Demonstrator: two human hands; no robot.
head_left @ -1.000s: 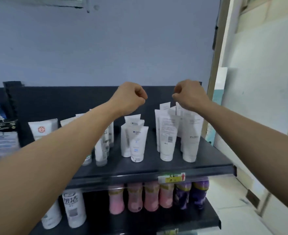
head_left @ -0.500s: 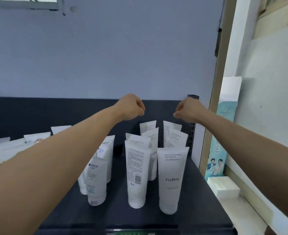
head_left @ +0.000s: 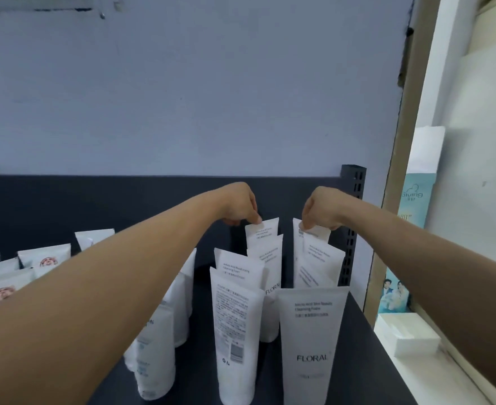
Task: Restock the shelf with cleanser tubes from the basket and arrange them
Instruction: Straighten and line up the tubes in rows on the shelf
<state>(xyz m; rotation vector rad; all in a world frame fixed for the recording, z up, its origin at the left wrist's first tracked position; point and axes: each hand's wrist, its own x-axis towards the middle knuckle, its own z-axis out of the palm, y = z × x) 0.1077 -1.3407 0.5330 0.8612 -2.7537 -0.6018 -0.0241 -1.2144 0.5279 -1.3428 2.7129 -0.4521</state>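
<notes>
The fingers [head_left: 255, 220] of our left hand [head_left: 239, 207] curl down and pinch the crimped top edge of the rear left tube [head_left: 265, 232]. Those of our right hand [head_left: 324, 211] bend the same way, closed on the top of the rear right tube [head_left: 318, 234]. Neither hand has anything else in it.

Both tubes stand cap-down at the back of the dark shelf [head_left: 366, 346], each the last in a row of white cleanser tubes running toward us. The right row ends in the FLORAL tube [head_left: 311, 340]. Just beside it the left row ends in the back-label tube [head_left: 235, 328], turned with its small print to the front. More white tubes [head_left: 156, 346] stand to the left, partly behind our forearm.

We judge the step in hand to be arranging, not loading, since we are squaring up the two rear tubes. The next move calls for small, light corrections from the top. The rows are packed close, and a hard pull could tip the neighbours forward. The back-label tube looks due a turn afterward.

As for containers, the basket is not in view, so we cannot tell what remains in it. A white box [head_left: 410, 334] sits closed on the pale ledge right of the shelf, its contents hidden.
</notes>
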